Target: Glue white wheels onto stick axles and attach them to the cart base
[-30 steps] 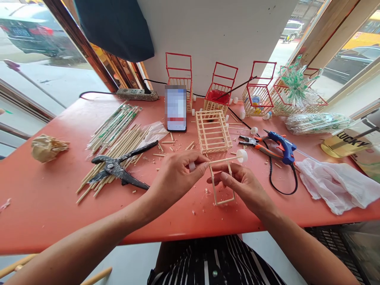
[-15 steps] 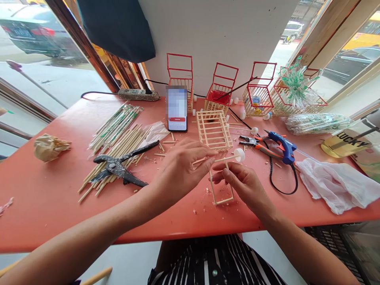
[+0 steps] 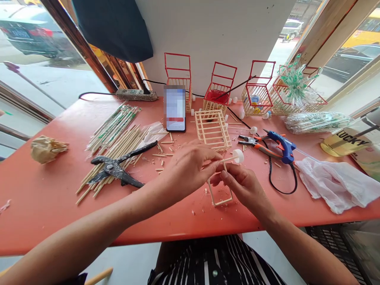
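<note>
My left hand (image 3: 190, 166) is closed, thumb and fingers pinching a thin wooden stick (image 3: 228, 159) that carries a white round cap (image 3: 238, 156) at its right end. Just below and to the right, my right hand (image 3: 247, 186) grips a small rectangular frame of wooden sticks (image 3: 223, 202) by its upper part. The capped stick lies across the top of this frame; my fingers hide the stick's left end and whether the two are joined. Beyond my hands stands a slatted wooden stick crate (image 3: 213, 130).
Wooden sticks (image 3: 114, 158) lie at left under black-handled cutters (image 3: 114, 168). A phone (image 3: 175, 111) leans at the back near red-trimmed stick carts (image 3: 219, 97). Pliers (image 3: 258, 145), a blue glue gun (image 3: 283, 148) and a white cloth (image 3: 335, 182) lie at right on the red table (image 3: 166, 225).
My left fingers have moved slightly right along the capped stick, closer to my right hand. The right hand keeps hold of the frame, and the view has shifted a little.
</note>
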{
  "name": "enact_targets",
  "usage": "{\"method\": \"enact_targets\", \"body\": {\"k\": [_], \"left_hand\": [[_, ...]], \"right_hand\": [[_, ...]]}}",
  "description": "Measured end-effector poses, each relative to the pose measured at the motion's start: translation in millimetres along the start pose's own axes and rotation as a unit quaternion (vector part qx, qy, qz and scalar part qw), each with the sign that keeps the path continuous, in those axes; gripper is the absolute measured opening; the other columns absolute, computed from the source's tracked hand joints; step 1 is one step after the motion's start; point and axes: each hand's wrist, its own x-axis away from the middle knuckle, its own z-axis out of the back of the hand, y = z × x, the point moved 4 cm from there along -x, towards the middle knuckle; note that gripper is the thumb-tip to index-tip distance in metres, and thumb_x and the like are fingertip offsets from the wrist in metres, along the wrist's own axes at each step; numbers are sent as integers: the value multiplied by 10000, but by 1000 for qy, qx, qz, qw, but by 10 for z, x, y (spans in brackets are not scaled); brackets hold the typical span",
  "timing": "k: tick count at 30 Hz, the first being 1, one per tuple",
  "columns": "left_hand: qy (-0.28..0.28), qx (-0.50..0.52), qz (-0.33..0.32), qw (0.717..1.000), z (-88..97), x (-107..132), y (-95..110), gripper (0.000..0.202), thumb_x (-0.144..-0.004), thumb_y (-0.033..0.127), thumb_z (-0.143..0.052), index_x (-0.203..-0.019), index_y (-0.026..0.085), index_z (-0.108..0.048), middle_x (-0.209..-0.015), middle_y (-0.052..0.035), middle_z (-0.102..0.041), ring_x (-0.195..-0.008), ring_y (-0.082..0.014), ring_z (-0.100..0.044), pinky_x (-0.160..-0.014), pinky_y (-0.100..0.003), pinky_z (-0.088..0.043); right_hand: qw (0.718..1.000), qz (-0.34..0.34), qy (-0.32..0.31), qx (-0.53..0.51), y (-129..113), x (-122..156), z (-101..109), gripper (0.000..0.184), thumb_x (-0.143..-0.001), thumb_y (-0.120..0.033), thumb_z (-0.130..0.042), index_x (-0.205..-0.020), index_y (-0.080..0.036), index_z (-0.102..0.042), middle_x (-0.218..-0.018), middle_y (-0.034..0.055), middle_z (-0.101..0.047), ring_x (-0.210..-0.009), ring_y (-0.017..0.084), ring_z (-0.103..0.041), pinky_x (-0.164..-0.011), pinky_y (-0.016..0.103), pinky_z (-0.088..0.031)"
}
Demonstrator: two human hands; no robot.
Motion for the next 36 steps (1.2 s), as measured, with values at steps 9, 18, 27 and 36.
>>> {"method": "enact_targets", "body": {"k": [9,18,27,36], "left_hand": [[-5,2,10,1000,12,15,-7,215,-907,176,-641,-763,208,-798,-849,-18,-797,-776,-170,-713,-689,-267,-475],[20,-5,-8,1000,-21,11,-5,235,-873,146,-676,-667,199,-776,-795,-24,-787,-742,-172,-700,-697,-284,-465],[11,7,4,1000,-29,8,-8,251,-869,135,-659,-653,198,-770,-775,-23,-785,-735,-172,-694,-698,-288,-453],[-29,35,54,998,27,-35,-94,214,-850,161,-605,-729,171,-781,-662,-9,-722,-628,-133,-622,-587,-229,-414]], "right_hand": [[1000,-6,-8,22,9,13,-14,269,-1040,-382,-539,-1112,-198,-722,-911,36,-816,-812,137,-764,-762,243,-570],[999,3,-19,40,-28,12,-22,280,-1048,-383,-519,-1066,-198,-729,-910,37,-817,-824,143,-771,-744,239,-550],[999,1,-21,43,-11,13,-13,298,-1048,-402,-514,-1108,-209,-734,-911,36,-816,-824,152,-770,-741,257,-547],[1000,-26,-11,3,1,5,-4,473,-1056,-539,-424,-1156,-192,-730,-951,73,-816,-842,183,-766,-776,309,-556]]}}
